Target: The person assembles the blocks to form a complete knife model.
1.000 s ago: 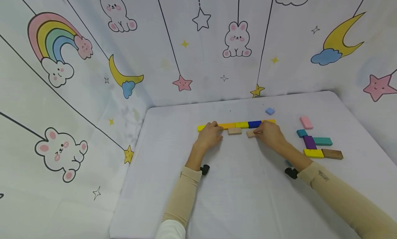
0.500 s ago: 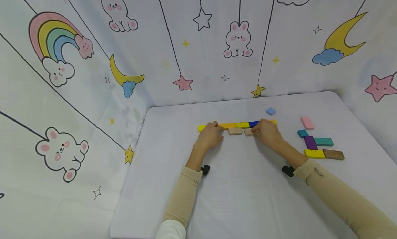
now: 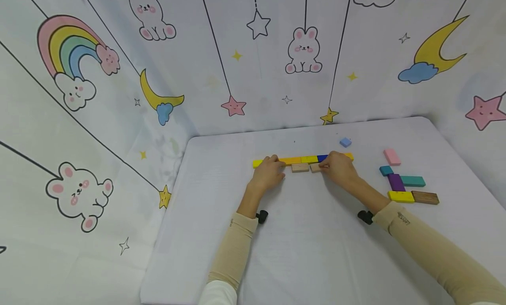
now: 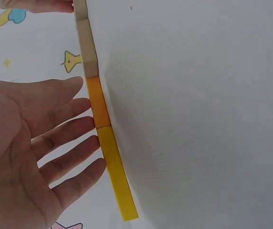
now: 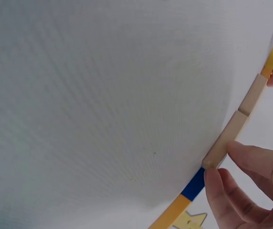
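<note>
A line of coloured wooden blocks runs across the back of the table, with orange (image 3: 290, 161), yellow (image 3: 309, 159) and blue (image 3: 322, 157) pieces. Before it lies a plain wooden block (image 3: 300, 168). My right hand (image 3: 341, 168) pinches a second plain wooden block (image 5: 224, 140) between thumb and fingers, close to the right end of the first. At the line's left part is my left hand (image 3: 269, 174); in the left wrist view its spread fingertips rest along the orange block (image 4: 99, 102) and the long yellow block (image 4: 118, 176). Part of the line is hidden behind both hands.
A light blue block (image 3: 345, 142) lies behind the line. To the right are a pink block (image 3: 392, 157), a small teal one (image 3: 386, 170), a purple one (image 3: 396, 182), a longer teal one (image 3: 413, 181), a yellow one (image 3: 401, 197) and a brown one (image 3: 424, 197).
My right hand has slid its plain wooden block left and slightly back, narrowing the gap to the other plain block. The left hand has stayed in place.
</note>
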Available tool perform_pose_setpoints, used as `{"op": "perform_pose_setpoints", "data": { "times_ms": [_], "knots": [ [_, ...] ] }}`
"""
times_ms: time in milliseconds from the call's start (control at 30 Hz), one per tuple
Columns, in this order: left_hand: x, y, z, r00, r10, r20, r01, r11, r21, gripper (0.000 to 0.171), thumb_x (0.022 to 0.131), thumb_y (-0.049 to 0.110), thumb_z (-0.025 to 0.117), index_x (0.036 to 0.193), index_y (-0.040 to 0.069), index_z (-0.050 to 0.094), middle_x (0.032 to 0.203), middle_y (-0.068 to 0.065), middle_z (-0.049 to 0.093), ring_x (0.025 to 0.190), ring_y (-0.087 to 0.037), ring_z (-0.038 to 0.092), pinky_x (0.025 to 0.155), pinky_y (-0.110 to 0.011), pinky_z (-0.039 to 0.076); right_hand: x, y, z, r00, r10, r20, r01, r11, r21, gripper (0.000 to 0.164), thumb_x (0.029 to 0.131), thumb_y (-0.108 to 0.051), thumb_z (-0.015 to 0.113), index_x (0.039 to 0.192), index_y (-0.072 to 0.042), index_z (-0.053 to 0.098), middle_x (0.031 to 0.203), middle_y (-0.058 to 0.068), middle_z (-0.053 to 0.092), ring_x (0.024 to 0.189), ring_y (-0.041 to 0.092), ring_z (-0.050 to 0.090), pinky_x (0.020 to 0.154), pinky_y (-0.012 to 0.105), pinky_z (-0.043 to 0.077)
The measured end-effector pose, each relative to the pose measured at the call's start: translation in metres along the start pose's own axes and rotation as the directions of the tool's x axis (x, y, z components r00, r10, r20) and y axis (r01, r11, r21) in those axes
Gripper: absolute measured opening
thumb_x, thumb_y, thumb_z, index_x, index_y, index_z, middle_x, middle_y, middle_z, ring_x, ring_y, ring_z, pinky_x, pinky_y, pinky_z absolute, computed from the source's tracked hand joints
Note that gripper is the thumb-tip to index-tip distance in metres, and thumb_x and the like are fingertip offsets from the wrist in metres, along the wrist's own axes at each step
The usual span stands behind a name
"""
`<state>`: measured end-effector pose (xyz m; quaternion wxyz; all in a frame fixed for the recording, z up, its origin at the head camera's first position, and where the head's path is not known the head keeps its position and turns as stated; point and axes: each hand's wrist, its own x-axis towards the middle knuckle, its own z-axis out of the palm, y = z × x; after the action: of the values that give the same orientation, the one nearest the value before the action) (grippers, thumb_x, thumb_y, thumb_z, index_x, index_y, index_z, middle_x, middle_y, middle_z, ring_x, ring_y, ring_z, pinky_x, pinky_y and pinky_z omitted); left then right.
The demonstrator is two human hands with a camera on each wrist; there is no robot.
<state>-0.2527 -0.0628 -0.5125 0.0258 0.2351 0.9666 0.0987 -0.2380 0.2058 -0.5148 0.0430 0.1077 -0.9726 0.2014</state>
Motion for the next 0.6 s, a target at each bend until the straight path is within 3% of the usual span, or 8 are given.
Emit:
{"op": "perform_pose_setpoints", "data": {
  "times_ms": [600],
  "knots": [
    [-0.002,0.0022,-0.0013,1.0,-0.005,-0.009,0.005,1.0,-0.005,0.04,0.101,0.029,0.07,0.139,0.015,0.069,0.129,-0.003,0.061,0.112,-0.019,0.055,0.095,-0.03,0.052,0.0022,-0.0056,-0.0002,1.0,0.01,-0.003,-0.01,1.0,0.024,0.014,0.093,-0.006,0.078,0.105,-0.001,0.082,0.099,0.019,0.069,0.096,0.037,0.069,0.08,0.049,0.059]
  ]
}}
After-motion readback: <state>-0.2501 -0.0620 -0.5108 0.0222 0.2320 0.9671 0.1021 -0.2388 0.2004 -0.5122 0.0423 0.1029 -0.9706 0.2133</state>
